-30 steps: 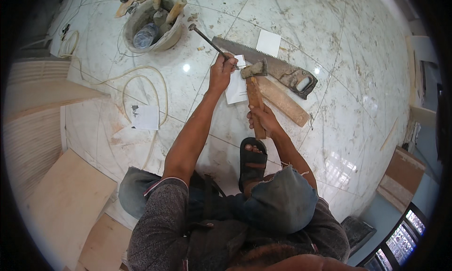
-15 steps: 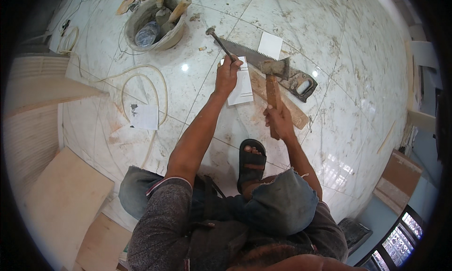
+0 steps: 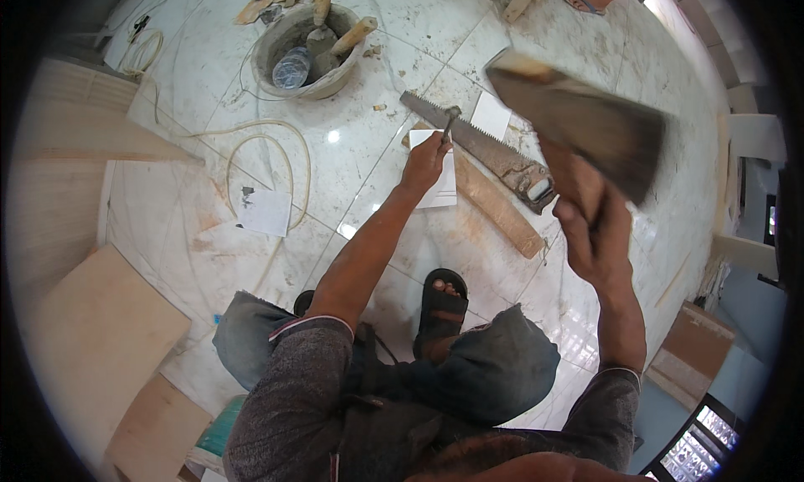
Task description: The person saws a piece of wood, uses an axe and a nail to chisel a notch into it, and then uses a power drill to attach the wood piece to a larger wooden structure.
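Raised since the earlier frame: the hatchet [image 3: 578, 122], lifted in the right hand [image 3: 596, 231] from low over the plank to well above the floor [image 3: 494, 281] and nearer the camera. Its wedge-shaped head is motion-blurred, broad end to the right. The metal rod [image 3: 449, 123], previously leaning to the left, now leans slightly to the right.

Right hand: fingers closed around the wooden handle. Left hand [image 3: 425, 159]: narrow, closed around the rod, whose flared head projects above the fist; its lower end is hidden. Hatchet and rod are well apart.

Below the left hand, a flat white piece [image 3: 437, 189] overlaps the far end of the wooden plank [image 3: 501, 212]. A handsaw [image 3: 486, 139] lies just beyond the plank's far long edge, teeth facing away, its handle towards the plank's near end. A second white piece [image 3: 494, 115] sits beyond the toothed edge.

Further findings: near the floor's far edge, left of the saw, stands a bucket [image 3: 335, 82] containing wooden-handled tools [image 3: 356, 34] and a plastic bottle [image 3: 291, 68]. A pale cable [image 3: 306, 176] loops to the left. Wooden sheets [image 3: 109, 323] occupy the floor's left edge. Another person's sandalled foot [image 3: 590, 0] shows at the far right.
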### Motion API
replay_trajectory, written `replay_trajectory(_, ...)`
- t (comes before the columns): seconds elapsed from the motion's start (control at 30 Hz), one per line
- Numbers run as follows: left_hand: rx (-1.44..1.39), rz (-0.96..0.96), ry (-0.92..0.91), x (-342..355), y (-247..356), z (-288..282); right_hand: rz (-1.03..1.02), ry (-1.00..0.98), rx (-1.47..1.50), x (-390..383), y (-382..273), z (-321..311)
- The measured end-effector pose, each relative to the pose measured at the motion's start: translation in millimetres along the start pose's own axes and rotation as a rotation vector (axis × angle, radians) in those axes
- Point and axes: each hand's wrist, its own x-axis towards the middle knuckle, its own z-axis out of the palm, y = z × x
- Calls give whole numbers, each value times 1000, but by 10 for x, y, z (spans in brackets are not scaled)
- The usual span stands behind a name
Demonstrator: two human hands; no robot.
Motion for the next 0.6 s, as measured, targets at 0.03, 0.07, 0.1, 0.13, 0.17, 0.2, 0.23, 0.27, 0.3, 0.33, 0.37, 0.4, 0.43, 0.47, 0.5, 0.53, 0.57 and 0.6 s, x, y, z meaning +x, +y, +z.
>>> replay_trajectory(0.03, 18, 23, 7, -9, -11, 13, -75, 30, 11, -2, 28, -5)
replay_trajectory(0.07, 37, 46, 16, -30, -31, 20, -146, 55, 24, -3, 67, -1)
replay_trajectory(0.1, 60, 77, 21, -19, -12, 42, -125, 30, -12, 17, 55, -7)
replay_trajectory(0.13, 46, 75, 23, -27, 9, 59, -106, 3, -49, 47, 48, -15)
replay_trajectory(0.17, 32, 85, 26, -8, 22, 62, -57, -90, -153, 115, 50, -31)
replay_trajectory(0.2, 11, 99, 32, 7, 12, 93, 235, -306, -186, 172, 80, -40)
replay_trajectory(0.23, -4, 109, 31, 9, -30, 87, 309, -396, -208, 221, 137, 13)
replay_trajectory(0.27, 44, 107, 55, -12, -57, 110, 291, -397, -232, 220, 71, -48)
replay_trajectory(0.3, 42, 132, 57, 81, -37, 82, 262, -400, -253, 249, 12, -112)
replay_trajectory(0.33, 38, 133, 47, 38, -44, 64, 193, -309, -214, 216, -62, -124)
replay_trajectory(0.37, 34, 134, 37, 4, -49, 48, 126, -218, -173, 181, -140, -133)
replay_trajectory(0.4, 112, 185, 53, -10, -71, 60, 69, -127, -136, 131, -197, -123)
replay_trajectory(0.43, 86, 194, 61, -12, -93, 71, -3, 38, 37, 93, -174, -50)
replay_trajectory(0.47, 61, 203, 69, -15, -112, 80, 1, 47, 156, 90, -223, 2)
replay_trajectory(0.5, 41, 218, 75, -29, -138, 86, 5, 63, 277, 113, -241, 45)
replay_trajectory(0.53, 51, 130, 7, -27, -58, 71, 14, -85, 41, 157, -79, 33)
replay_trajectory(0.57, 27, 125, 16, -33, -30, 76, -13, -235, -191, 211, 92, 38)
replay_trajectory(0.6, 5, 125, 30, -5, -41, 66, 131, -376, -212, 318, 65, 20)
